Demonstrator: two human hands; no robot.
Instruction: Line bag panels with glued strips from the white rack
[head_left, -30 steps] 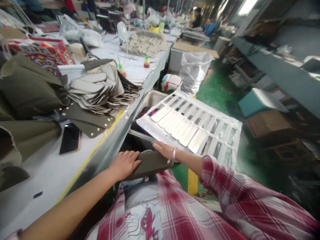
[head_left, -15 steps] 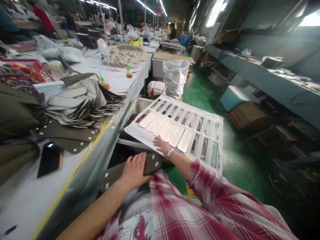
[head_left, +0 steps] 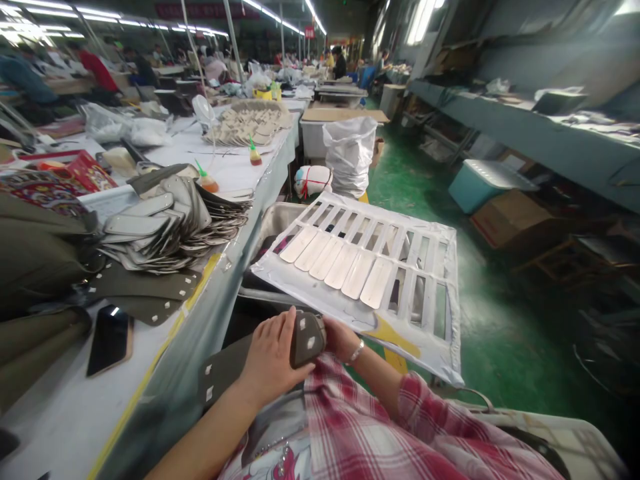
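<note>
A dark olive panel (head_left: 227,363) with small white tabs lies across my lap. My left hand (head_left: 270,350) rests over it, fingers pressed on the top face and thumb along the near edge. At the panel's right end, my right hand (head_left: 341,339) grips the rounded edge; its fingertips are partly hidden behind the panel. Just beyond both hands stands a white slatted rack (head_left: 370,327), tilted, with a row of several pale rounded strips (head_left: 343,267) lying on its left part.
The rack sits over a metal bin (head_left: 277,217). On the left table are a stack of grey-backed pieces (head_left: 150,223), another tabbed panel (head_left: 145,293), a phone (head_left: 109,339) and glue bottles (head_left: 206,179). A white sack (head_left: 350,153) stands behind the rack.
My right hand has moved back from the strips on the rack to the panel's right end and taken hold of it. My left hand stays on the panel.
</note>
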